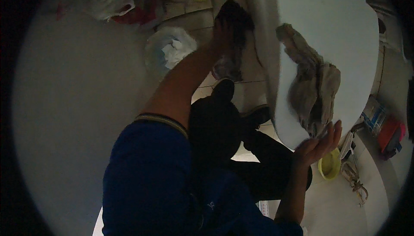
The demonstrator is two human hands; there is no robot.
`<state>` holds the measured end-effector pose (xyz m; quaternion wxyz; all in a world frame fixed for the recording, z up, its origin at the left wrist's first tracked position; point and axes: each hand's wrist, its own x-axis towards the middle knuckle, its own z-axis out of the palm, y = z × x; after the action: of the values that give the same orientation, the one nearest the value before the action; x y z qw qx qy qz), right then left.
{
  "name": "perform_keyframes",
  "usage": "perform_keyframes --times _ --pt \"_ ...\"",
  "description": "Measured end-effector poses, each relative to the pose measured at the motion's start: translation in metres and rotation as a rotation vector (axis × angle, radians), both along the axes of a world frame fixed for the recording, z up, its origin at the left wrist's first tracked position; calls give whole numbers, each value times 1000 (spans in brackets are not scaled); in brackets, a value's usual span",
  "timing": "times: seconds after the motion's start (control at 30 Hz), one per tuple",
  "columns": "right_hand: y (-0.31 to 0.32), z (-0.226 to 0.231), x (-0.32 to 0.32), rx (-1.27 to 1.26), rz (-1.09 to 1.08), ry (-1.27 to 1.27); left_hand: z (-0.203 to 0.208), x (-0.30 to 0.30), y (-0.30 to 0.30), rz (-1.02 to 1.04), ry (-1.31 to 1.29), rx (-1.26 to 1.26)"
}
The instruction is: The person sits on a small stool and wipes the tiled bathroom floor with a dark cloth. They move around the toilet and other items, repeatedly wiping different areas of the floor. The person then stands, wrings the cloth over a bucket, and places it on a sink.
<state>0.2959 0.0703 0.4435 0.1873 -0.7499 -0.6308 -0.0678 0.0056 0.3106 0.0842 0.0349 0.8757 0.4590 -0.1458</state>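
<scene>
My left hand (pixel 222 35) reaches forward at floor level, its fingers closed on a dark cloth (pixel 236 14). Shade hides much of the grip. A paler, crumpled part (pixel 227 68) lies below it, near my shoe. To the right, a wet-looking grey cloth (pixel 307 78) lies lengthwise in folds on a smooth white rounded surface (pixel 345 25). At the near edge of that surface is my right hand (pixel 318 145), its fingers stretched out beside the grey cloth's lower end. Whether they touch the cloth is hard to tell.
A clear plastic bag with white scraps (pixel 172 50) stands on the tiles left of my left forearm. White and red bags (pixel 110 3) sit at the far left. Right of the white surface are a yellow basin (pixel 330 165), a tangled cord-like bundle (pixel 351 173) and a red item (pixel 390 132).
</scene>
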Motion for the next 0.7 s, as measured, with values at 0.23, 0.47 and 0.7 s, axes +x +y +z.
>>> perform_keyframes --times 0.23,0.47,0.7 --pt "-10 -3 16 -13 -31 83 10 22 104 130 -61 110" --pt "-18 -3 34 -22 -3 49 17 37 169 270 -285 102" --pt "-16 -3 38 -40 -4 107 3 45 106 282 -421 95"
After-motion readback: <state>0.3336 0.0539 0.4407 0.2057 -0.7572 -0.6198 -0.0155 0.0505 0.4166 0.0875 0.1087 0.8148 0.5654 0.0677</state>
